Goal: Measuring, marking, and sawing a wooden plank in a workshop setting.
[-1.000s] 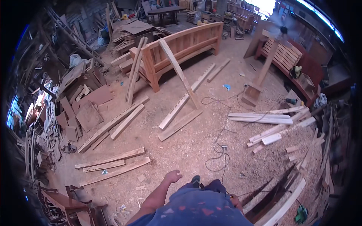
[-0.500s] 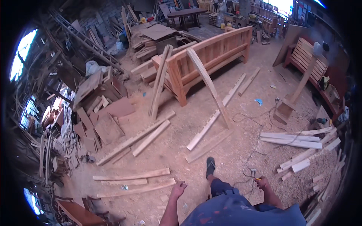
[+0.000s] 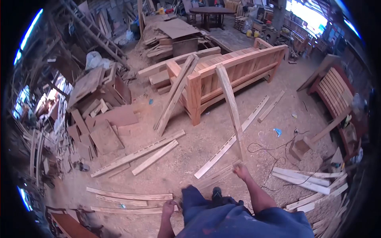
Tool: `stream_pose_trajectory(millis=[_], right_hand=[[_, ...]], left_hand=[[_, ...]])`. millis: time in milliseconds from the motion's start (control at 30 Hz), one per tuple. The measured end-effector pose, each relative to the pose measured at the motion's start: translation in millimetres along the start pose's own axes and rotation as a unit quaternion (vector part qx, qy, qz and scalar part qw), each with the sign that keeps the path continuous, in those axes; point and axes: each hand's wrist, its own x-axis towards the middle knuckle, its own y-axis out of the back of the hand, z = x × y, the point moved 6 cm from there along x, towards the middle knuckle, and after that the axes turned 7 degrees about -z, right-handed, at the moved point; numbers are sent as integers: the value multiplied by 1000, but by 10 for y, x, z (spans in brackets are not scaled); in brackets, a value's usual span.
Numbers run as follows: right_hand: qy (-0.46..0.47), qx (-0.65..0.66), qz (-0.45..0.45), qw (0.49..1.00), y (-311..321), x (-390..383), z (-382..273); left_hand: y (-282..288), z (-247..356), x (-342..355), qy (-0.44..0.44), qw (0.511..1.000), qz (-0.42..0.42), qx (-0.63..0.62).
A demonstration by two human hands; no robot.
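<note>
My right hand (image 3: 241, 171) is closed and reaches forward over the floor, close to the lower end of a leaning plank (image 3: 229, 99). A thin yellow pencil-like thing showed in it a moment ago; the fingers now hide it. My left hand (image 3: 169, 207) hangs low with curled fingers, over the end of a pale board (image 3: 127, 210) on the floor; whether it holds anything I cannot make out. The leaning plank's top rests against a wooden bench (image 3: 238, 75). Two more planks (image 3: 176, 95) lean on the bench's near left corner. Beneath the leaning plank lies a slotted timber (image 3: 234, 139).
More slotted timber (image 3: 137, 154) lies left of centre. Stacked pale boards (image 3: 301, 180) and a looping dark cable (image 3: 278, 158) lie to the right. A slatted seat (image 3: 333, 87) stands far right, scrap panels (image 3: 105, 137) at left. Sawdust covers the floor.
I have stepped forward, nearer the bench and the leaning plank. My right hand has come forward and inward toward the plank's foot. My left hand's fingers are more curled.
</note>
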Motion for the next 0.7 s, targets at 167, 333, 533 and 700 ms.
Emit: stream_pose_trajectory(millis=[167,333,533,700], right_hand=[[82,34,-9,996,523,2609,-2890],[135,20,55,989,930,4599,-4692],[117,-114,110,980,564,7210,-5849],[164,-275,265,910,337,8659,-5971]], left_hand=[[613,-886,859,-177,934,-109,292],[1628,-1128,2265,-1,944,-296,143],[3838,-254,4435,-54,997,33,52],[5209,1502,6243,-40,992,113,-34]])
